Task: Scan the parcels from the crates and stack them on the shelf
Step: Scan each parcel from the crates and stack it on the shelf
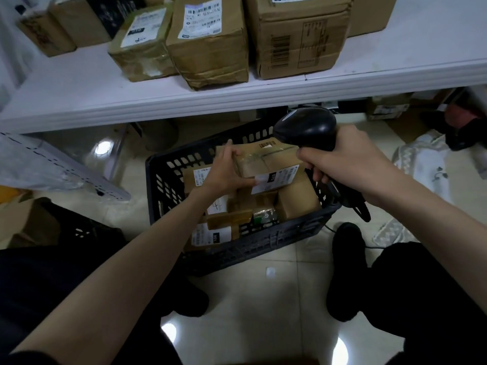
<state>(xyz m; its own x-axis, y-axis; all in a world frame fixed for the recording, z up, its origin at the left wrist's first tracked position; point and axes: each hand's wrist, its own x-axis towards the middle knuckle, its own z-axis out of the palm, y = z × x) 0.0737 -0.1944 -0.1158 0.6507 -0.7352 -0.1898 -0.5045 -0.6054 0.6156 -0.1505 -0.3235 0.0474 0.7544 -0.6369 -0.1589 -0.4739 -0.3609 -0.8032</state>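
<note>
Two bare forearms reach out over dark trousers toward a black crate (168, 206) on the tiled floor. The left hand (224, 172) grips a taped brown parcel (266, 164) above the crate, fingers over its far edge and thumb by its white label. The right hand (340, 159) is wrapped around a black scanner (305, 127) just beside it. More labelled parcels fill the crate. Cardboard boxes (210, 40) stand on the white shelf (158, 101) beyond.

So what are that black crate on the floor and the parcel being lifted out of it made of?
The black slotted crate looks like moulded plastic: matt, with regular cut-out holes in its walls. The brown box parcel gripped by the left hand looks like corrugated cardboard, sealed with glossy clear tape and carrying a white paper label.
</note>
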